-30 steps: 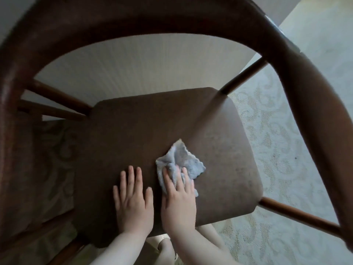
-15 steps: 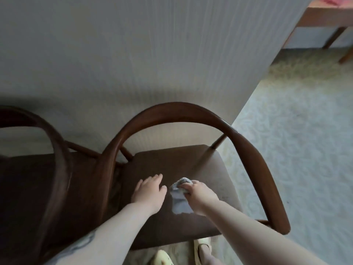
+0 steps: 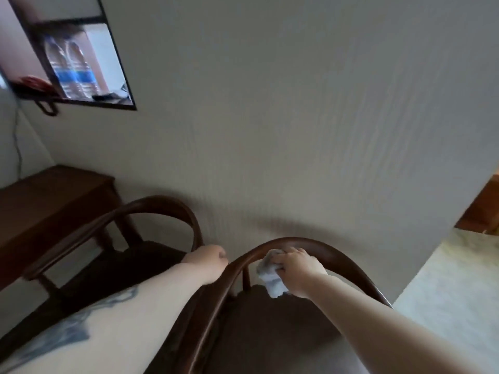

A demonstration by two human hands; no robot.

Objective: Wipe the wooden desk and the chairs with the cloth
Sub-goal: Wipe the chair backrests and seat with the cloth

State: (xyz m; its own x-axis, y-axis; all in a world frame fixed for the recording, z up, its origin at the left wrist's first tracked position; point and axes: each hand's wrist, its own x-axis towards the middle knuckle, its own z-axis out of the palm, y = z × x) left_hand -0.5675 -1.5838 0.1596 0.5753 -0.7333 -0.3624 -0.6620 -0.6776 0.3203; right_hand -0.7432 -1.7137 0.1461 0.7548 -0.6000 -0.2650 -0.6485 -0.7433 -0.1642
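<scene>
A dark wooden chair (image 3: 340, 252) with a curved back rail and a brown seat (image 3: 270, 336) stands against the wall in front of me. My right hand (image 3: 297, 265) grips a crumpled light grey cloth (image 3: 270, 278) and presses it on the top of that rail. My left hand (image 3: 206, 261) is curled into a fist just left of the rail, with nothing visible in it. A second chair (image 3: 162, 206) of the same kind stands to the left. Beyond it, in the corner, is the wooden desk (image 3: 54, 195).
A dark-framed wall niche (image 3: 118, 76) at the upper left shows two water bottles (image 3: 71, 68). A cable (image 3: 17, 147) hangs down the left wall. Pale patterned carpet (image 3: 445, 292) lies to the right, with another wooden piece (image 3: 483, 209) at the right edge.
Both hands have left the chair seat and risen to the back rail. The right hand went from wiping the seat to bunching the cloth against the rail's top. My view has tilted upward.
</scene>
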